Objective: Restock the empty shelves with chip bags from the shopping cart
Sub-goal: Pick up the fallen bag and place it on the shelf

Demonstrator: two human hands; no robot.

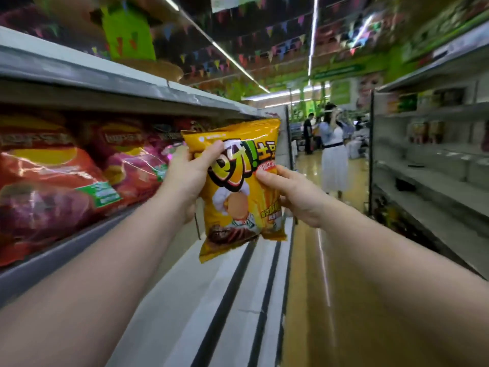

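Observation:
A yellow chip bag (238, 207) with a cartoon figure is held upright in the air in front of me, at the height of the left shelf (53, 260). My left hand (190, 178) grips its upper left side, thumb across the front. My right hand (293, 197) pinches its right edge. The bag hangs just past the end of the row of red and pink chip bags (66, 181) lying on that shelf. The shopping cart is out of view.
A white lower shelf (211, 300) with dark stripes runs below the bag. The yellow aisle floor (330, 300) leads ahead. Grey shelves (436, 181) on the right hold few goods. A person in a white skirt (334, 152) stands further down the aisle.

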